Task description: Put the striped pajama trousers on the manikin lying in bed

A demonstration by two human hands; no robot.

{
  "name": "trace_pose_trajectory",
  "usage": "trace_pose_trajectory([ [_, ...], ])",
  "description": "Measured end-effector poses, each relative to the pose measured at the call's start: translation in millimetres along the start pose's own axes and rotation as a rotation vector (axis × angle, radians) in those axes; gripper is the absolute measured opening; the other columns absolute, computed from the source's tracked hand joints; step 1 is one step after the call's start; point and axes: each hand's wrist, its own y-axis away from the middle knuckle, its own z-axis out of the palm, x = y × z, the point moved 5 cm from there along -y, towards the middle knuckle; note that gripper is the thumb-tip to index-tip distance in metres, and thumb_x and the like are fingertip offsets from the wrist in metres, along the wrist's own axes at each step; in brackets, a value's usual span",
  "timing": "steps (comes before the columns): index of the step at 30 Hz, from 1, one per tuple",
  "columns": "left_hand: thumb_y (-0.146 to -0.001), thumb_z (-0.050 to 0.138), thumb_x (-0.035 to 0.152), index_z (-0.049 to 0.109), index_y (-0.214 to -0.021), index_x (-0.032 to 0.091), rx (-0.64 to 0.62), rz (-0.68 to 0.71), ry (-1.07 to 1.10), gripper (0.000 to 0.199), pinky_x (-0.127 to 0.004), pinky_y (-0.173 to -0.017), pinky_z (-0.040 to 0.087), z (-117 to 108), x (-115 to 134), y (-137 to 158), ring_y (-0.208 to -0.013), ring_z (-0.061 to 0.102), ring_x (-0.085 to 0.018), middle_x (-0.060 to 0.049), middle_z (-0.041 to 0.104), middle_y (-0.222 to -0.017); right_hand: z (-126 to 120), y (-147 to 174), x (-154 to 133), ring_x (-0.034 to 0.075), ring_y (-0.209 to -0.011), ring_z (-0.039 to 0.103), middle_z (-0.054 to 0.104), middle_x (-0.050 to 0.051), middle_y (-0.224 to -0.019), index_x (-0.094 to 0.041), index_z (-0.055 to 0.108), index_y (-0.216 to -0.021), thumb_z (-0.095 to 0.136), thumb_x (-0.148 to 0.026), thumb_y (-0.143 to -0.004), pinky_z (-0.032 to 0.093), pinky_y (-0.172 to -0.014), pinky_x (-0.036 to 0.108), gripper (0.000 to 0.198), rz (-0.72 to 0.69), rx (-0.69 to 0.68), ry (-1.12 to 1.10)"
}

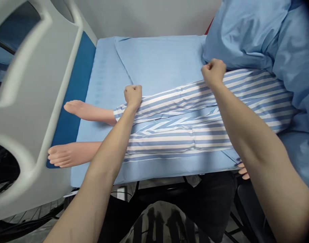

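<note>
A figure with smooth, moulded-looking feet [75,153], like a manikin, lies on the bed in blue-and-white striped trousers [166,138]. Both my hands are closed into fists at the far trouser leg. My left hand [133,96] is at its lower shin, just above the cuff. Up by the far thigh, beside folded blue bedding [245,37], is my right hand [215,71]. Whether either fist grips any cloth is hidden from this angle. Fingertips of another hand [244,171], apparently the figure's, show under my right forearm at the near bed edge.
The bed has a light blue sheet [159,57]. A grey-white footboard [55,64] with a blue panel [75,91] stands at the left, and a grey wall [149,17] runs along the far side. Part of a wheel [30,216] shows at lower left.
</note>
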Motion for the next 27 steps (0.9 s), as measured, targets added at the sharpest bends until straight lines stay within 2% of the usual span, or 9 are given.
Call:
trace_pose_trajectory([
  [3, -0.082, 0.062, 0.025, 0.031, -0.055, 0.023, 0.022, 0.047, 0.056, 0.042, -0.029, -0.061, 0.031, 2, -3, 1, -0.062, 0.032, -0.014, 0.002, 0.022, -0.06, 4, 33, -96, 0.011, -0.067, 0.044, 0.052, -0.001, -0.066, -0.022, 0.038, -0.062, 0.057, -0.013, -0.083, 0.034, -0.069, 0.03, 0.03, -0.177, -0.083, -0.42],
  [5, -0.082, 0.063, 0.026, 0.032, -0.056, 0.022, 0.025, 0.073, 0.095, 0.041, -0.028, -0.06, 0.031, 3, -6, 2, -0.063, 0.034, -0.013, 0.002, 0.022, -0.061, 18, 63, -151, 0.011, -0.066, 0.043, 0.043, -0.003, -0.063, -0.022, 0.037, -0.061, 0.055, -0.016, -0.085, 0.035, -0.068, 0.028, 0.03, -0.272, -0.201, -0.637],
  [8, -0.082, 0.065, 0.027, 0.032, -0.057, 0.022, 0.029, 0.089, 0.155, 0.042, -0.027, -0.06, 0.031, 3, -11, 1, -0.063, 0.036, -0.013, 0.002, 0.024, -0.062, 48, 102, -195, 0.011, -0.065, 0.041, 0.034, -0.004, -0.062, -0.022, 0.035, -0.064, 0.054, -0.023, -0.088, 0.039, -0.07, 0.026, 0.031, -0.327, -0.294, -0.831],
  [12, -0.082, 0.069, 0.03, 0.032, -0.056, 0.021, 0.05, 0.066, 0.263, 0.046, -0.029, -0.06, 0.029, 7, -6, -6, -0.061, 0.034, -0.012, 0.003, 0.022, -0.061, 85, 113, -191, 0.01, -0.066, 0.039, 0.03, -0.004, -0.067, -0.023, 0.03, -0.068, 0.05, -0.034, -0.094, 0.042, -0.072, 0.026, 0.034, -0.226, -0.279, -0.965],
  [16, -0.092, 0.06, 0.038, 0.028, -0.058, 0.022, 0.106, 0.028, 0.397, 0.049, -0.029, -0.058, 0.025, 20, 16, -8, -0.06, 0.028, -0.011, 0.003, 0.019, -0.061, 99, 102, -181, 0.009, -0.068, 0.04, 0.027, -0.003, -0.071, -0.023, 0.029, -0.071, 0.043, -0.042, -0.099, 0.044, -0.072, 0.025, 0.036, -0.183, -0.232, -1.039],
  [19, -0.092, 0.06, 0.035, 0.028, -0.06, 0.022, 0.088, 0.072, 0.366, 0.047, -0.028, -0.06, 0.027, 33, 27, 3, -0.064, 0.032, -0.01, 0.003, 0.023, -0.06, 94, 99, -183, 0.008, -0.066, 0.039, 0.025, -0.003, -0.071, -0.023, 0.029, -0.071, 0.044, -0.044, -0.099, 0.043, -0.071, 0.024, 0.038, -0.191, -0.22, -1.045],
  [22, -0.089, 0.064, 0.032, 0.026, -0.06, 0.022, 0.043, 0.098, 0.272, 0.049, -0.028, -0.061, 0.029, 39, 23, 17, -0.067, 0.037, -0.011, 0.002, 0.026, -0.062, 76, 96, -180, 0.008, -0.063, 0.036, 0.022, -0.004, -0.068, -0.023, 0.029, -0.069, 0.048, -0.04, -0.098, 0.041, -0.069, 0.023, 0.038, -0.237, -0.213, -1.041],
  [24, -0.088, 0.064, 0.033, 0.025, -0.061, 0.022, 0.02, 0.106, 0.237, 0.049, -0.028, -0.06, 0.03, 39, 19, 21, -0.068, 0.039, -0.012, 0.001, 0.028, -0.063, 62, 91, -168, 0.008, -0.063, 0.033, 0.022, -0.005, -0.065, -0.023, 0.029, -0.066, 0.053, -0.031, -0.094, 0.038, -0.067, 0.022, 0.038, -0.266, -0.205, -1.011],
  [27, -0.088, 0.065, 0.031, 0.024, -0.061, 0.022, 0.021, 0.125, 0.204, 0.05, -0.028, -0.059, 0.029, 37, 17, 21, -0.067, 0.039, -0.013, 0.001, 0.026, -0.064, 53, 83, -135, 0.008, -0.061, 0.029, 0.022, -0.005, -0.061, -0.022, 0.027, -0.062, 0.056, -0.019, -0.088, 0.035, -0.065, 0.022, 0.039, -0.227, -0.189, -0.944],
])
